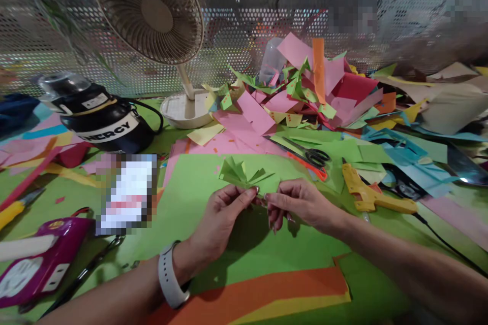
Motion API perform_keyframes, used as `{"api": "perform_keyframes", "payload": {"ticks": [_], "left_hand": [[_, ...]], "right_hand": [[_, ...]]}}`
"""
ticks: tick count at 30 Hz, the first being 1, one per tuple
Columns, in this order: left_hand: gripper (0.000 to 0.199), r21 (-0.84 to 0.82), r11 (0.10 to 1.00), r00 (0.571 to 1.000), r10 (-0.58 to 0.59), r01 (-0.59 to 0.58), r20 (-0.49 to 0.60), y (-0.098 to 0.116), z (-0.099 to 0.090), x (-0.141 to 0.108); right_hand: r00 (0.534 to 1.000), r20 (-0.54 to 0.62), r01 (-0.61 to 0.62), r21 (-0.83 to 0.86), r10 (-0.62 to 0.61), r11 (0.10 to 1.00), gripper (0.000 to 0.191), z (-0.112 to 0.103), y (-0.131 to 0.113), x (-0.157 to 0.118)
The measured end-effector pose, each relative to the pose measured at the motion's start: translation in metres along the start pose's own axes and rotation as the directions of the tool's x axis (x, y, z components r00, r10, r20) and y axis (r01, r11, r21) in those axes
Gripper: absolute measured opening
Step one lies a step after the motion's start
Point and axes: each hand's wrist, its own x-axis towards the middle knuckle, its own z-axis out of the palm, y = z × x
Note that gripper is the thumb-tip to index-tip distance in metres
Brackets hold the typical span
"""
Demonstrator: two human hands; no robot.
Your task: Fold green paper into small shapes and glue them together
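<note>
A lg. green sheet (190, 188) is laid flat, w/ orange paper (274, 289) exposed at its near edge. Just above the sheet, both hands are held close together: by the L hand (224, 210), the folded green paper (236, 175) is pinched at its base betw. thumb & fingers; by the R hand (301, 202), its R end is gripped. A yellow glue gun (366, 193) is left untouched to the R. Folding is judged well along: several pleats are made & fanned; whether any are left can't be told. Pleats are pointed up & away, long axis set approx. L-R.
</note>
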Motion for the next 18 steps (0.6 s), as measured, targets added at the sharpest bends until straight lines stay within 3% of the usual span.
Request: {"api": "perform_keyframes", "payload": {"ticks": [5,10,14,18], "left_hand": [[0.016,-0.011,1.000,0.999,-0.030,0.030,-0.012,-0.002,-0.001,0.000],[0.016,-0.002,1.000,0.999,-0.027,0.027,0.046,-0.001,0.000,-0.001],[0.016,0.034,0.999,0.997,-0.034,0.031,0.066,-0.001,-0.001,-0.002],[0.018,0.086,0.995,0.997,-0.050,0.046,0.056,0.001,-0.004,-0.003]], "right_hand": [[1.000,0.009,-0.003,0.018,0.003,1.000,0.039,-0.001,0.000,0.003],[1.000,0.017,-0.024,0.091,0.022,0.996,0.040,0.000,-0.002,0.005],[1.000,0.015,-0.008,0.145,0.006,0.989,0.036,-0.001,0.000,0.006],[0.998,0.038,0.049,0.129,-0.055,0.990,0.043,-0.010,0.003,0.005]]}}
